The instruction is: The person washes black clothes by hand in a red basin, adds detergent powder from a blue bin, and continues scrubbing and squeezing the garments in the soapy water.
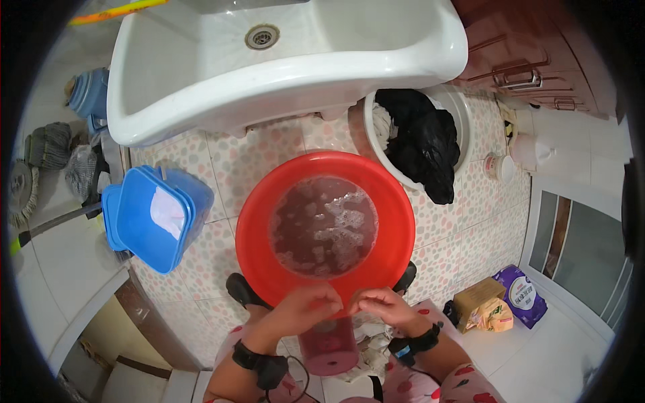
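A round red basin (396,221) stands on the floor in front of me, with murky, foamy water (302,228) inside. Both hands are above its near rim, close together and facing each other. Curled fingers close up my left hand (310,309); whatever they hold, if anything, is too small to make out. My right hand (390,307) has its thumb and fingertips drawn together in a pinch, and its contents are likewise hidden. Beneath my hands, between my legs, is a translucent pink plastic container (329,352). Dark straps circle both wrists.
A white sink (289,77) spans the far side. Right of it, a white tub (463,127) holds dark cloth and a black plastic bag (433,151). A blue bin (151,228) stands left. A cardboard box (477,295) and purple package (521,295) lie at the right.
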`<state>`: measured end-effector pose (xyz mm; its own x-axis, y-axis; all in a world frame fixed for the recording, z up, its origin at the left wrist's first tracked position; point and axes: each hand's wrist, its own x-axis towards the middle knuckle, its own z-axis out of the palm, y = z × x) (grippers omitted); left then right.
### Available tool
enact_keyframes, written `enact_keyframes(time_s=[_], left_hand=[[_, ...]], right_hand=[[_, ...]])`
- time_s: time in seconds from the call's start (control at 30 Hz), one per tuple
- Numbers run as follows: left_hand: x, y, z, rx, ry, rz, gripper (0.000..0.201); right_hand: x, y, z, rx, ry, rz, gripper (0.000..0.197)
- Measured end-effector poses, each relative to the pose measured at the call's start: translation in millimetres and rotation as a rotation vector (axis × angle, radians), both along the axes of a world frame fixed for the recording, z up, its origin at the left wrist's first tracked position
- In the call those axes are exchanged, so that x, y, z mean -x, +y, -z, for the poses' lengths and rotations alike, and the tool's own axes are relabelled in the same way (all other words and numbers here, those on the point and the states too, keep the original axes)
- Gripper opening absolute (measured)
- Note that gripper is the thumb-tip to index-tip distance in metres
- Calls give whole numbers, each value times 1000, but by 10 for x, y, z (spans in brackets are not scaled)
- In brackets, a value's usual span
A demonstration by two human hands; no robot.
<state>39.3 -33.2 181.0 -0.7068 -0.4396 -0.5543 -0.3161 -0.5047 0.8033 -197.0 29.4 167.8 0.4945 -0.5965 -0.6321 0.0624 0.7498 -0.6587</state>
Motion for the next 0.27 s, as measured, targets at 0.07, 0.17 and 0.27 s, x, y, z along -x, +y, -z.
enact_keyframes(time_s=[0.07, 0.17, 0.27], left_hand=[[32, 161, 62, -359, 349, -352, 16], [233, 314, 548, -145, 26, -688, 19], [6, 520, 1040, 513, -636, -630, 21]], right_hand=[[-58, -33, -118, -188, -318, 144, 27], [-278, -115, 294, -304, 263, 269, 26], [-3, 339, 1136, 484, 892, 311, 38]])
